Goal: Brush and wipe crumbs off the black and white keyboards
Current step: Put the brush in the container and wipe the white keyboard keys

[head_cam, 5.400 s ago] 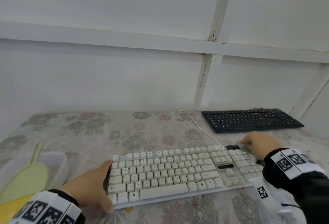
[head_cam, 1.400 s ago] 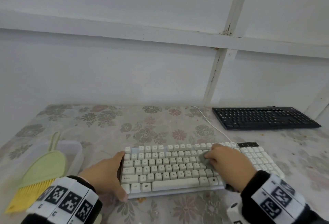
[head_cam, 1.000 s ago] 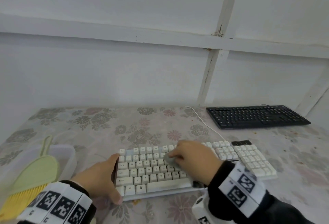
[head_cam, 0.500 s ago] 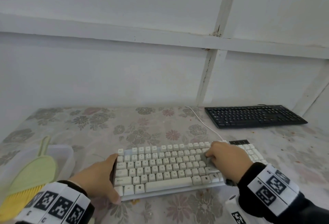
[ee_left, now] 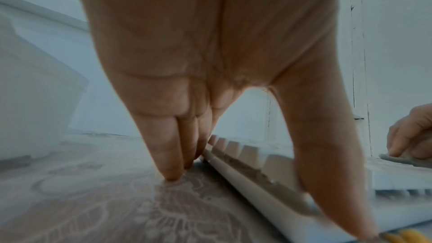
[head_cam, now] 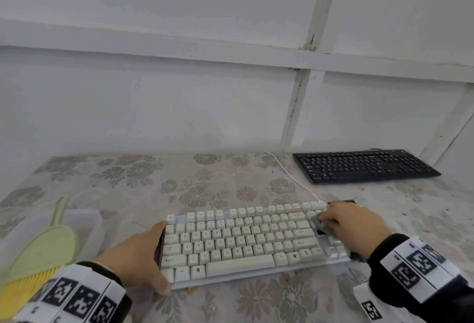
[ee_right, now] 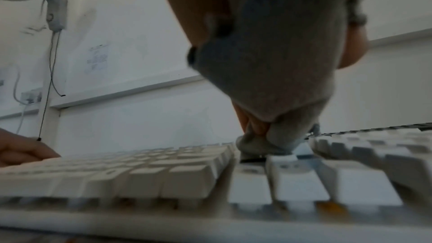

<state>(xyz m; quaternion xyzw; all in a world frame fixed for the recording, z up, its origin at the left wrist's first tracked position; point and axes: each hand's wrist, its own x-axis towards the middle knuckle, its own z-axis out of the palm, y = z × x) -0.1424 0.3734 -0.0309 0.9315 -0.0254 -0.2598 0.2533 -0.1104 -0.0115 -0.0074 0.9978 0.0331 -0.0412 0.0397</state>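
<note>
The white keyboard lies on the flowered tablecloth in front of me. My left hand braces its left end: straight fingers stand on the cloth beside the keyboard, and the thumb lies along the front edge. My right hand grips a bunched grey cloth and presses it onto the keys near the right end. In the right wrist view the cloth covers most of the palm and touches the keyboard. The black keyboard rests at the far right by the wall.
A green brush with yellow bristles lies in a clear plastic container at the left. The white cable runs from the keyboard toward the wall. An orange crumb sits under the keyboard's front edge. Small crumbs dot the tablecloth at the right.
My right hand has swept the cloth from the middle-left keys rightward to the right end of the white keyboard. The left hand has stayed at the left end.
</note>
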